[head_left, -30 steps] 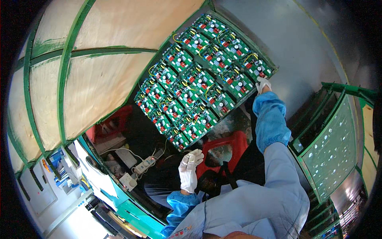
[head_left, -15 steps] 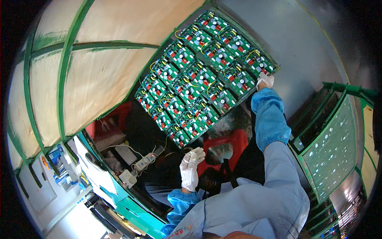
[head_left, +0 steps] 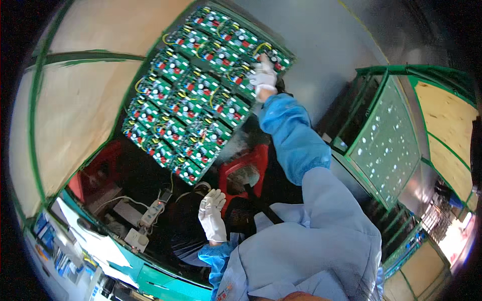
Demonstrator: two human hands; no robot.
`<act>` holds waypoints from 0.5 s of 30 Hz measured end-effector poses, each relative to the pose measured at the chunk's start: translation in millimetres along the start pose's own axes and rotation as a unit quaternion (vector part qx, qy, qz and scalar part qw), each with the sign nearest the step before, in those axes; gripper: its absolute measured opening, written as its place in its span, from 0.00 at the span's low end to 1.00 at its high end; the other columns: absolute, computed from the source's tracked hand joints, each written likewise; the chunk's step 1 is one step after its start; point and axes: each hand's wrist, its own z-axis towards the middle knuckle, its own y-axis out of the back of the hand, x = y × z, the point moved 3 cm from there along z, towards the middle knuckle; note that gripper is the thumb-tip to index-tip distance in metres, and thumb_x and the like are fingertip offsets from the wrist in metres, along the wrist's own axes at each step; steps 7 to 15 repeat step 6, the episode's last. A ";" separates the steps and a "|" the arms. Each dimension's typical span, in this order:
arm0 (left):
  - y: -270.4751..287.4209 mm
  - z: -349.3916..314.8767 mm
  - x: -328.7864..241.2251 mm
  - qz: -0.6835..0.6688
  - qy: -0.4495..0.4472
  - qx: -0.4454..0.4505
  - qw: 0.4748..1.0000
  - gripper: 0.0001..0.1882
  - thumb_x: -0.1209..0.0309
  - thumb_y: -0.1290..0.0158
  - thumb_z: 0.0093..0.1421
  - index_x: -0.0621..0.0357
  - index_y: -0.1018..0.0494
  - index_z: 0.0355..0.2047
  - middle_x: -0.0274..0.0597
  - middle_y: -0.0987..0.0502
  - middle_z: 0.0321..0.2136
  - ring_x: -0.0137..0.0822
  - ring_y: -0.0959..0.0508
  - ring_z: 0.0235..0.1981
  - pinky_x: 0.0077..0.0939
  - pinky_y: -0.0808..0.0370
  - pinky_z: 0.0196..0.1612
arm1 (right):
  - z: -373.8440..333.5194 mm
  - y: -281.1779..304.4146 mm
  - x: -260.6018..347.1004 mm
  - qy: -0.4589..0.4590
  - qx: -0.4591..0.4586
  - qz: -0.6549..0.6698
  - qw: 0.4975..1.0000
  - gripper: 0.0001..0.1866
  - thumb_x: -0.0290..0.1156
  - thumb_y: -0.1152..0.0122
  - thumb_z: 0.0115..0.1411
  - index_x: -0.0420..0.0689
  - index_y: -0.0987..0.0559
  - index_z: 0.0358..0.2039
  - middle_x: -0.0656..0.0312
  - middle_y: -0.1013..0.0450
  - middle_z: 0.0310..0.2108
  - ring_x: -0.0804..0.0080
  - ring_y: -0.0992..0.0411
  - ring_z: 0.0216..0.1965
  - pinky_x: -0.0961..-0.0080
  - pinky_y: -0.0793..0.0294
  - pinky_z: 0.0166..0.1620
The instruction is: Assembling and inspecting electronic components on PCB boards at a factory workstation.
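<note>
A tilted tray (head_left: 236, 131) bears rows of green circuit boards with red, white and yellow parts and short yellow wires. My right hand (head_left: 263, 78), in a white glove with a bare fingertip showing, reaches over the tray's right side. One finger stretches onto the corner circuit board (head_left: 281, 59), and the others spread over the board beside it. I see nothing held in that hand, though its underside is hidden. Below the tray's near corner, my left hand (head_left: 212, 216), also white-gloved, is open with its fingers extended and holds nothing.
A red plastic stool (head_left: 258, 163) stands below the tray's near edge. Left of my left hand lie a white power strip (head_left: 152, 212) with cables and a white box (head_left: 136, 240). A green perforated panel (head_left: 384, 143) rises at right. Green-framed tan panels (head_left: 90, 100) flank the left.
The view has shifted, so the tray appears farther left. My right hand has moved from the tray's right corner inward onto the boards. My left hand remains open below the tray.
</note>
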 end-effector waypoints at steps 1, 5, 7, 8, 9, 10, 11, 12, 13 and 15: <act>-4.5 4.4 1.9 0.002 0.022 0.022 1.000 0.20 0.64 0.57 0.64 0.69 0.34 0.50 0.54 0.27 0.45 0.43 0.24 0.45 0.34 0.28 0.50 | -11.5 -7.5 12.9 0.020 0.003 0.030 0.999 0.21 0.23 0.53 0.61 0.54 0.28 0.54 0.69 0.28 0.33 0.80 0.31 0.27 0.81 0.31 0.24; 4.2 14.7 20.4 0.019 0.066 0.044 0.997 0.22 0.62 0.57 0.64 0.68 0.34 0.50 0.54 0.27 0.45 0.45 0.25 0.45 0.36 0.29 0.50 | -85.2 -90.2 93.4 0.040 0.141 0.025 0.989 0.22 0.28 0.52 0.63 0.51 0.35 0.58 0.58 0.34 0.55 0.80 0.28 0.39 0.79 0.26 0.26; 10.4 18.1 26.0 0.009 0.080 0.039 0.996 0.22 0.62 0.57 0.64 0.68 0.34 0.50 0.54 0.27 0.45 0.45 0.25 0.45 0.36 0.29 0.50 | -113.2 -118.8 137.8 0.067 0.191 -0.016 0.979 0.23 0.28 0.52 0.63 0.52 0.36 0.59 0.58 0.33 0.54 0.79 0.28 0.40 0.79 0.25 0.28; 10.4 18.1 26.0 0.009 0.080 0.039 0.996 0.22 0.62 0.57 0.64 0.68 0.34 0.50 0.54 0.27 0.45 0.45 0.25 0.45 0.36 0.29 0.50 | -113.2 -118.8 137.8 0.067 0.191 -0.016 0.979 0.23 0.28 0.52 0.63 0.52 0.36 0.59 0.58 0.33 0.54 0.79 0.28 0.40 0.79 0.25 0.28; 10.4 18.1 26.0 0.009 0.080 0.039 0.996 0.22 0.62 0.57 0.64 0.68 0.34 0.50 0.54 0.27 0.45 0.45 0.25 0.45 0.36 0.29 0.50 | -113.2 -118.8 137.8 0.067 0.191 -0.016 0.979 0.23 0.28 0.52 0.63 0.52 0.36 0.59 0.58 0.33 0.54 0.79 0.28 0.40 0.79 0.25 0.28; 10.4 18.1 26.0 0.009 0.080 0.039 0.996 0.22 0.62 0.57 0.64 0.68 0.34 0.50 0.54 0.27 0.45 0.45 0.25 0.45 0.36 0.29 0.50 | -113.2 -118.8 137.8 0.067 0.191 -0.016 0.979 0.23 0.28 0.52 0.63 0.52 0.36 0.59 0.58 0.33 0.54 0.79 0.28 0.40 0.79 0.25 0.28; 10.4 18.1 26.0 0.009 0.080 0.039 0.996 0.22 0.62 0.57 0.64 0.68 0.34 0.50 0.54 0.27 0.45 0.45 0.25 0.45 0.36 0.29 0.50 | -113.2 -118.8 137.8 0.067 0.191 -0.016 0.979 0.23 0.28 0.52 0.63 0.52 0.36 0.59 0.58 0.33 0.54 0.79 0.28 0.40 0.79 0.25 0.28; 10.4 18.1 26.0 0.009 0.080 0.039 0.996 0.22 0.62 0.57 0.64 0.68 0.34 0.50 0.54 0.27 0.45 0.45 0.25 0.45 0.36 0.29 0.50 | -113.2 -118.8 137.8 0.067 0.191 -0.016 0.979 0.23 0.28 0.52 0.63 0.52 0.36 0.59 0.58 0.33 0.54 0.79 0.28 0.40 0.79 0.25 0.28; 10.4 18.1 26.0 0.009 0.080 0.039 0.996 0.22 0.62 0.57 0.64 0.68 0.34 0.50 0.54 0.27 0.45 0.45 0.25 0.45 0.36 0.29 0.50 | -113.2 -118.8 137.8 0.067 0.191 -0.016 0.979 0.23 0.28 0.52 0.63 0.52 0.36 0.59 0.58 0.33 0.54 0.79 0.28 0.40 0.79 0.25 0.28; 10.4 18.1 26.0 0.009 0.080 0.039 0.996 0.22 0.62 0.57 0.64 0.68 0.34 0.50 0.54 0.27 0.45 0.45 0.25 0.45 0.36 0.29 0.50 | -113.2 -118.8 137.8 0.067 0.191 -0.016 0.979 0.23 0.28 0.52 0.63 0.52 0.36 0.59 0.58 0.33 0.54 0.79 0.28 0.40 0.79 0.25 0.28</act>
